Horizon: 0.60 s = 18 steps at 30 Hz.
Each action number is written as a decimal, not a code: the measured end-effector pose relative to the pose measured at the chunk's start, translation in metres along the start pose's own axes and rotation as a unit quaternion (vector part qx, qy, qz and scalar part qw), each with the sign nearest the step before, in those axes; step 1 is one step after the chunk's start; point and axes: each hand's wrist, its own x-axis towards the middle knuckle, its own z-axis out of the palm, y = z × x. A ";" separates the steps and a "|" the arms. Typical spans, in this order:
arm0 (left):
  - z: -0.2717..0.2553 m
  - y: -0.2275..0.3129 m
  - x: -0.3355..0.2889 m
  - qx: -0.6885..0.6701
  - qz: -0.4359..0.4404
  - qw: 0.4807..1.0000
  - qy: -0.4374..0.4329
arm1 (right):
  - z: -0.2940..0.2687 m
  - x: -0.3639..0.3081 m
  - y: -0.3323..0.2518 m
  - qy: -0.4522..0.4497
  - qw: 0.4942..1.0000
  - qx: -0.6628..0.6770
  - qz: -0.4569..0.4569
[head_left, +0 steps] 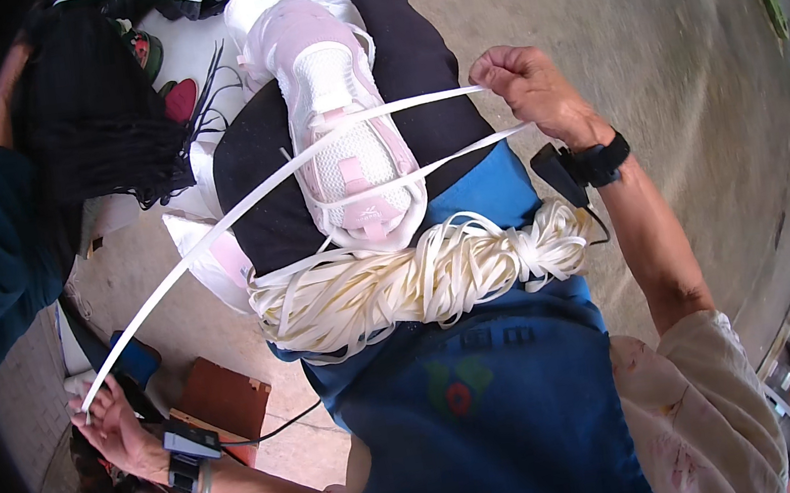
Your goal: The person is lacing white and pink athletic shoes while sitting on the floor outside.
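A pink and white sneaker [351, 157] rests on my lap, its heel toward me. A long white flat shoelace [214, 233] stretches across it from hand to hand. My left hand [118, 428], low at the left, pinches one end of the shoelace. At the right, above the knee, my right hand [530, 94] is closed on the lace with fingers pressed together. A second stretch of lace runs from that hand back over the shoe's heel. Just nearer to me lies a thick bundle of cream laces [400, 286], gathered at its right end.
A blue apron [522, 379] covers my front. At the left, a person in a teal sleeve [12, 257] sits beside a mass of black strands [111, 134]. More white and pink shoe parts [211, 251] lie left of my knee. A brown box-like object [225, 398] stands below.
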 end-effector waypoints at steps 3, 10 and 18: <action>-0.018 0.034 0.021 -0.008 0.057 0.998 0.027 | 0.006 0.016 0.029 0.043 0.987 -0.102 -0.112; -0.024 0.078 0.036 0.041 0.084 0.995 -0.026 | 0.028 -0.034 -0.053 0.039 0.928 -0.109 -0.355; 0.016 0.074 0.002 0.056 0.180 0.982 0.031 | 0.111 -0.038 -0.053 -0.001 0.819 -0.322 -0.475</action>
